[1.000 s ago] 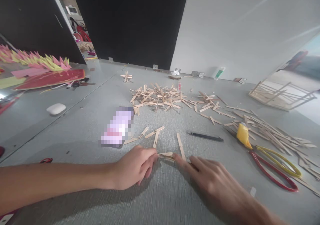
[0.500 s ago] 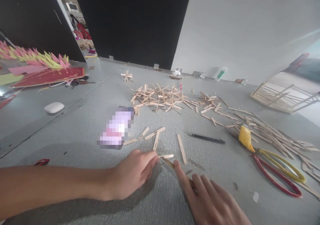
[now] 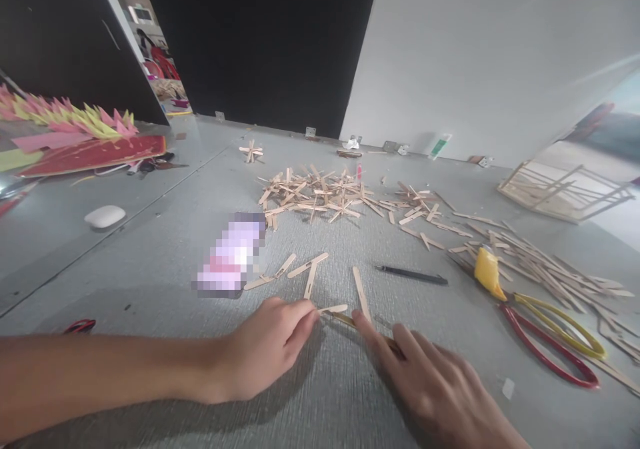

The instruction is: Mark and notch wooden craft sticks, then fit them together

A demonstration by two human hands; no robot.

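Observation:
My left hand (image 3: pixel 270 349) is closed, thumb and fingers pinching the end of a wooden popsicle stick (image 3: pixel 337 308) just above the table. In my right hand (image 3: pixel 425 376) is a slim brass-coloured craft knife (image 3: pixel 349 320), its index finger stretched along the shaft. The knife's tip meets the stick close to my left fingertips; whether it has cut in I cannot tell. Beyond the hands lie a notched stick (image 3: pixel 311 281), another slotted stick (image 3: pixel 307 265) and a joined pair of pieces (image 3: pixel 270 278). A plain stick (image 3: pixel 359 289) lies just past my right index finger.
A blurred phone (image 3: pixel 233 256) lies left of the sticks. Behind is a heap of cut sticks (image 3: pixel 310 196). To the right are a black pen (image 3: pixel 413 274), red-and-yellow-handled scissors (image 3: pixel 550 336) and loose long sticks (image 3: pixel 565 279). A white case (image 3: pixel 105 216) sits at left.
The knife has swung to a flatter angle, and my right hand has shifted slightly right. The pinched stick's free end has moved up slightly; my left hand stays almost still.

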